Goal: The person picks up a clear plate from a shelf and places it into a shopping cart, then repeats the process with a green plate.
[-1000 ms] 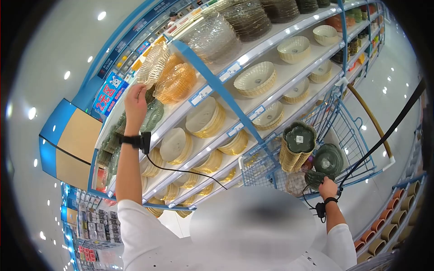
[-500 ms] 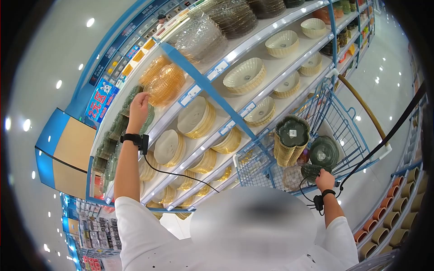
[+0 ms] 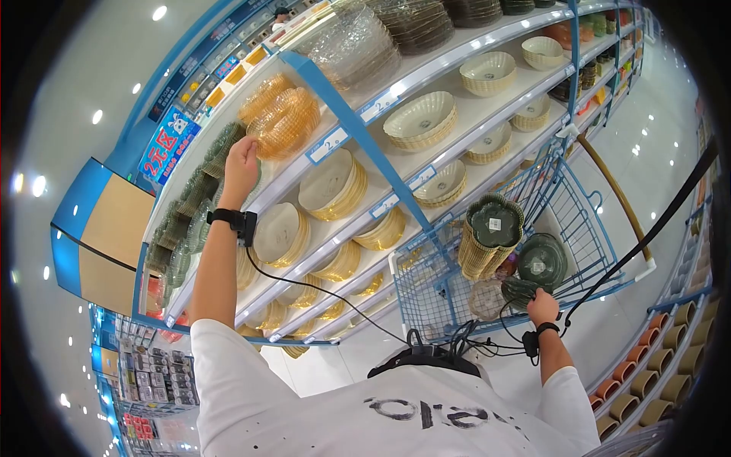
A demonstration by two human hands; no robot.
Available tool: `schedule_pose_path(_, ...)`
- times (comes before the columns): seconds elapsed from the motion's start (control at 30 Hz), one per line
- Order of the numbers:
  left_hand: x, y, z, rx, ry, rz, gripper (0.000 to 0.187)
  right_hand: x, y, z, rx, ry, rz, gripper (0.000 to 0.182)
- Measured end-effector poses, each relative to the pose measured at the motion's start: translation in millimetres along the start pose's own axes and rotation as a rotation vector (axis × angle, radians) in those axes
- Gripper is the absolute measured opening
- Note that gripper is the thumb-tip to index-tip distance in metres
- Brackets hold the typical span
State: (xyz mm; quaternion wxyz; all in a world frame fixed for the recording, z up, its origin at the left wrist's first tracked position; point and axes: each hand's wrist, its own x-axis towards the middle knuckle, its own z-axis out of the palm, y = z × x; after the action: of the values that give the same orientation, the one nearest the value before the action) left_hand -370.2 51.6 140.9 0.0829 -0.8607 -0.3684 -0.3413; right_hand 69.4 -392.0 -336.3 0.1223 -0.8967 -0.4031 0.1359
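Observation:
My left hand point(image 3: 241, 164) reaches to the upper shelf with its fingers closed at the near edge of a ribbed, clear amber dish point(image 3: 285, 126). Its fingertips are partly hidden. Down at the right, my right hand point(image 3: 543, 306) grips a small dark green ribbed dish point(image 3: 518, 292) over the blue wire cart point(image 3: 417, 311). In the cart are a tall stack of scalloped dishes point(image 3: 487, 236) with a dark green top and cream sides, a round dark green dish point(image 3: 542, 259) with a white label, and a clear container point(image 3: 487, 301).
Cream bowls point(image 3: 333, 185) fill the tilted shelves beside me. Green ribbed dishes point(image 3: 199, 186) stand left of the amber ones. A blue shelf post point(image 3: 358, 137) crosses the front. Cables run from both wrist straps. Rows of pots point(image 3: 647, 339) line the right side.
The view has shifted, and the shirt front and cables now show at the bottom. Both hands stay at their dishes; the amber dish looks slightly turned.

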Motion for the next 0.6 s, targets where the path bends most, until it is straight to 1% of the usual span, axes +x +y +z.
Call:
schedule_pose_path(0.07,2.4,0.5,-3.8,-0.029,-0.102,-0.094,0.020,0.5,-0.4,1.0,0.026,-0.014,0.008,0.016)
schedule_pose_path(0.1,1.2,1.3,-5.9,-0.035,-0.108,-0.093,0.020,0.4,-2.1,0.5,0.023,-0.016,0.015,0.016)
schedule_pose_path(0.17,-3.5,5.4,-0.6,-0.035,0.006,-0.074,0.022,-2.0,-3.6,-5.4,0.074,-0.008,-0.001,0.018)
schedule_pose_path(0.2,-6.0,-1.8,1.3,0.090,0.050,0.014,0.026,-1.2,-2.6,-3.1,0.074,0.010,-0.005,0.018)
schedule_pose_path(0.23,-12.6,11.3,2.9,0.189,0.100,0.028,0.027,-4.5,-4.6,-7.3,0.086,0.026,0.011,0.017)
schedule_pose_path(0.27,-22.0,19.8,10.7,0.092,0.229,0.046,0.027,-3.8,-2.0,-2.0,0.074,0.032,0.021,0.016)
schedule_pose_path(0.3,-36.6,55.2,15.0,0.069,0.254,0.048,0.028,-5.4,-4.1,-6.0,0.080,0.055,0.021,0.015)
schedule_pose_path(0.33,-55.4,74.4,31.1,-0.038,0.278,0.039,0.028,-3.1,-4.1,-5.7,0.076,0.000,0.053,0.016)
schedule_pose_path(0.37,-76.5,87.5,48.5,-0.058,0.200,0.043,0.027,-1.8,-3.1,-3.6,0.081,0.007,0.054,0.016)
schedule_pose_path(0.4,-99.9,110.2,73.0,-0.323,0.044,-0.196,0.027,-1.7,-2.0,-0.8,0.089,0.010,0.050,0.015)
schedule_pose_path(0.43,-121.3,140.4,92.1,-0.322,-0.156,-0.154,0.028,-0.2,-0.4,1.3,0.085,0.018,0.047,0.015)
schedule_pose_path(0.47,-148.0,147.1,124.4,-0.309,-0.291,-0.026,0.029,-0.5,-0.1,4.6,0.082,0.025,0.036,0.014)
schedule_pose_path(0.5,-180.0,148.0,166.6,-0.462,-0.434,-0.057,0.029,-0.7,-0.6,5.4,0.074,0.009,0.063,0.014)
schedule_pose_path(0.53,-203.1,169.8,195.4,-0.509,-0.529,0.009,0.026,0.2,-1.1,2.8,0.079,0.003,0.057,0.014)
schedule_pose_path(0.57,-233.7,181.4,234.8,-0.663,-0.639,-0.031,0.021,-0.9,-2.9,1.4,0.087,-0.003,0.050,0.013)
schedule_pose_path(0.6,-261.5,191.1,270.2,-0.688,-0.736,-0.024,0.019,-2.2,-4.9,1.5,0.077,-0.015,0.073,0.013)
